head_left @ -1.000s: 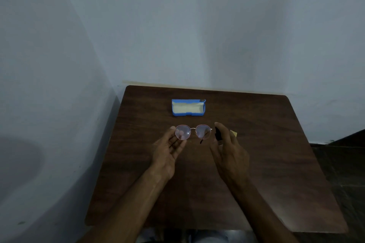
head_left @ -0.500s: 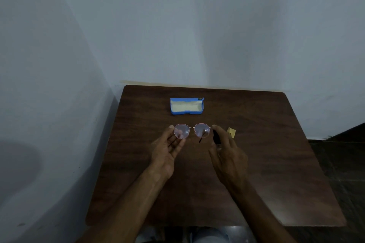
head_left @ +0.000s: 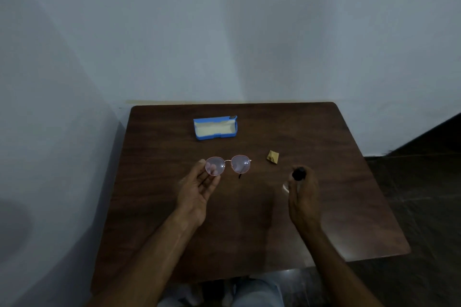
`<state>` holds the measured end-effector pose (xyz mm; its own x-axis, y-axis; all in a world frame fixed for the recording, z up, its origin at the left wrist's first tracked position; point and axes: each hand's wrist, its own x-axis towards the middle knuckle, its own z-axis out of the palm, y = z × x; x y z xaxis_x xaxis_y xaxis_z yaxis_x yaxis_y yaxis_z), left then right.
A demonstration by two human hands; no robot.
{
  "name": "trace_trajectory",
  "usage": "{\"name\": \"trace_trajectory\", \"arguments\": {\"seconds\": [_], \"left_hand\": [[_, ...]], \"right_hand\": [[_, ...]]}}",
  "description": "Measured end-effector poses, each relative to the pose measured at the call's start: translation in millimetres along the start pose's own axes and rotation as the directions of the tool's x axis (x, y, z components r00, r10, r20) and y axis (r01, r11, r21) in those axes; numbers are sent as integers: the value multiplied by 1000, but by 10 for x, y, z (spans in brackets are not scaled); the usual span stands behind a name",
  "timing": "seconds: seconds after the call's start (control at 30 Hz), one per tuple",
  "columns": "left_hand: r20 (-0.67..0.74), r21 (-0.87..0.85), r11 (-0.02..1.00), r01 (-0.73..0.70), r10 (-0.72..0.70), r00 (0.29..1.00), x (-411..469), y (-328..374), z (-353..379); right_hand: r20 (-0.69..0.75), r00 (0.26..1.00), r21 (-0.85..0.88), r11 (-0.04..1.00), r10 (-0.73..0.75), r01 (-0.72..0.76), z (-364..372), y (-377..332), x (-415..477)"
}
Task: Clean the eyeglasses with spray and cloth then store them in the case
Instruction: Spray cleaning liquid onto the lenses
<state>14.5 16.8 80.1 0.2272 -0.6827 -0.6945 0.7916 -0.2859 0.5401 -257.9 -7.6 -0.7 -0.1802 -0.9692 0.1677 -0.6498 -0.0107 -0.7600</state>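
the left hand [head_left: 197,189] pinches the glasses [head_left: 228,164] by one rim, thumb in front and fingers [head_left: 212,182] behind the lens, so both round, thin-wired, pinkish lenses face the person above the counter [head_left: 249,232]. the right hand [head_left: 303,194] curls round the small spray [head_left: 298,173] (black cap, seemingly clear body), held off to the side. the folded yellow cloth [head_left: 273,156] lies near; the blue case [head_left: 215,128] waits open behind, cream lining showing.

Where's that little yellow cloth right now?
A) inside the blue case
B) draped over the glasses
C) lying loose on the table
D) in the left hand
C: the yellow cloth lies by itself on the table, to the right of the eyeglasses.
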Motion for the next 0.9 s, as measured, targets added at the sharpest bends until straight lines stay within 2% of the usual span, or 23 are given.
{"name": "trace_trajectory", "arguments": {"seconds": [0.07,0.47,0.63,0.9], "left_hand": [[2,14,1000,15,-15,1000,14,-40,7],[-17,64,998,26,-25,1000,70,-144,54],[-7,65,998,15,-15,1000,90,-124,48],[7,57,998,31,-31,999,97,-115,64]], "right_hand": [[7,997,17,997,71,-71,-51,102,86],[24,974,72,971,227,-228,54,264,325],[39,968,18,968,249,-250,66,368,290],[64,973,26,974,223,-225,42,382,178]]}}
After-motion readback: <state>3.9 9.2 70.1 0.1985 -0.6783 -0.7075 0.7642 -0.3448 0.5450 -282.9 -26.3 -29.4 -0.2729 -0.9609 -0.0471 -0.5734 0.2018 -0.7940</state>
